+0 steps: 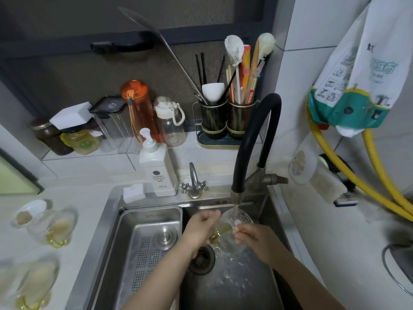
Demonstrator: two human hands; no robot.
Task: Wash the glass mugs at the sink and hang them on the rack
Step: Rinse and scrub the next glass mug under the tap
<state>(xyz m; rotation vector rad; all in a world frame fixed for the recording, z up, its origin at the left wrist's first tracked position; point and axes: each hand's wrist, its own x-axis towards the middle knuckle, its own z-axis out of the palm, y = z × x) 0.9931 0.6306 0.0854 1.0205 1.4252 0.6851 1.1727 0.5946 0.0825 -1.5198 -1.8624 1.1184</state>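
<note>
Waiting mugs [54, 227]: clear glass with amber handles, standing on the counter [93, 204] left of the sink; another pair sits nearer the lower left corner, blurred.
Tray [147, 240]: perforated steel insert filling the left part of the sink [263, 285].
Soap [157, 166]: white pump bottle on the ledge behind the sink, well apart from the hands.
Left hand [201, 229]: curled closed on the mug's left side, near the amber handle; exact finger placement cannot be told.
Mug [230, 238]: held over the drain, tilted, directly beneath the running stream; its outline is partly lost in water and glare.
Faucet [250, 148]: black gooseneck hose, its nozzle just above the mug, water flowing.
Right hand [257, 240]: fingers wrapped on the mug's right wall, holding it.
Handling: judged rigid, breakable and slick when wet; moderately heavy for its kind. The handle offers the surest hold, with the other hand cupping the body; a knock against steel sink or nozzle could chip it.
Rack: not identifiable in view.
Stage: rinsing, hanging not yet begun.
</note>
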